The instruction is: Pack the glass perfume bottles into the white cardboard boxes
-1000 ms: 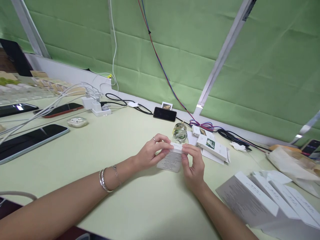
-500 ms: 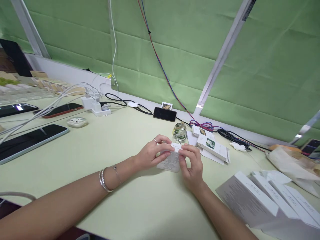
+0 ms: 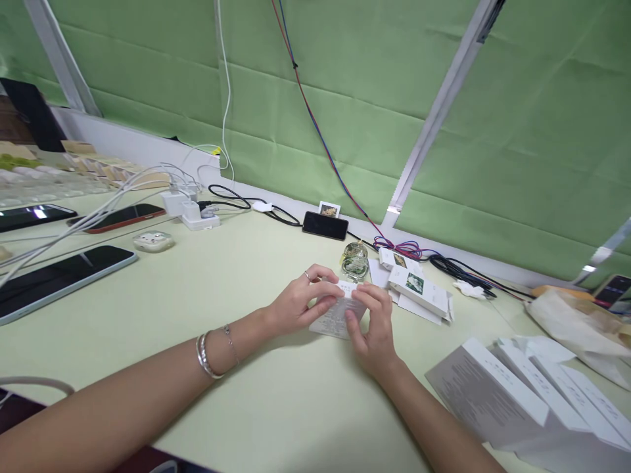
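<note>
Out at nine o'clock on the pale table (image 3: 236, 263), a large phone (image 3: 69, 281) lies well apart from the work. The left hand (image 3: 304, 301) grasps the upper left edge of the small white box (image 3: 331, 322), at centre; the right hand (image 3: 373, 322) grasps its upper right, thumb against the printed face. I'd press lightly and evenly, since card likely creases, and avoid nudging the white cartons (image 3: 493, 394) at four o'clock.
</note>
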{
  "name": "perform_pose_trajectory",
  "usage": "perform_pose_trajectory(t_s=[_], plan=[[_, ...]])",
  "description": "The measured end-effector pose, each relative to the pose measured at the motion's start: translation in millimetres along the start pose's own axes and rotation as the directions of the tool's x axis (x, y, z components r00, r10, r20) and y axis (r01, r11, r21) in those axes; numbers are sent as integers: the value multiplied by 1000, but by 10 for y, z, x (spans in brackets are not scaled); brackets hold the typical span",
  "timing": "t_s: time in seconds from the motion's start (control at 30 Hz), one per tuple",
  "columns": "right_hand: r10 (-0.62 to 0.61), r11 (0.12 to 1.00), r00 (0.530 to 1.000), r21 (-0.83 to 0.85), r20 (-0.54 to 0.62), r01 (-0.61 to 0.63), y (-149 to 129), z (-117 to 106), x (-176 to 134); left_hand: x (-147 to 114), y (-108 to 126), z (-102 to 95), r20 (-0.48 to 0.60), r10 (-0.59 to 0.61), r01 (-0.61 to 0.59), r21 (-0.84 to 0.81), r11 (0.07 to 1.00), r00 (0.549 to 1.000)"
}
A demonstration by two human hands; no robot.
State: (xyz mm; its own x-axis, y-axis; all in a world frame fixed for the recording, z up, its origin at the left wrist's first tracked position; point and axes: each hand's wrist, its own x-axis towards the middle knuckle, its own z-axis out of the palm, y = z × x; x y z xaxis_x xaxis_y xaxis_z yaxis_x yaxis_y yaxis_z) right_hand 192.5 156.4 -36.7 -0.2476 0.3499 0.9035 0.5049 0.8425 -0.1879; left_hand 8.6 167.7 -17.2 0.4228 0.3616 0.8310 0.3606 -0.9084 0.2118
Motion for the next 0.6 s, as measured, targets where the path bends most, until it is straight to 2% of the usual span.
perform_pose_trajectory(t_s=[0.17, 0.6], plan=[[-3, 1000, 999, -27, 49, 4, 11, 8, -14, -1, -7, -1, 26, 11, -11, 5, 1000, 1000], [23, 1000, 998, -9, 54, -23, 8, -2, 2, -21, -11, 1, 76, -37, 37, -7, 999, 996]])
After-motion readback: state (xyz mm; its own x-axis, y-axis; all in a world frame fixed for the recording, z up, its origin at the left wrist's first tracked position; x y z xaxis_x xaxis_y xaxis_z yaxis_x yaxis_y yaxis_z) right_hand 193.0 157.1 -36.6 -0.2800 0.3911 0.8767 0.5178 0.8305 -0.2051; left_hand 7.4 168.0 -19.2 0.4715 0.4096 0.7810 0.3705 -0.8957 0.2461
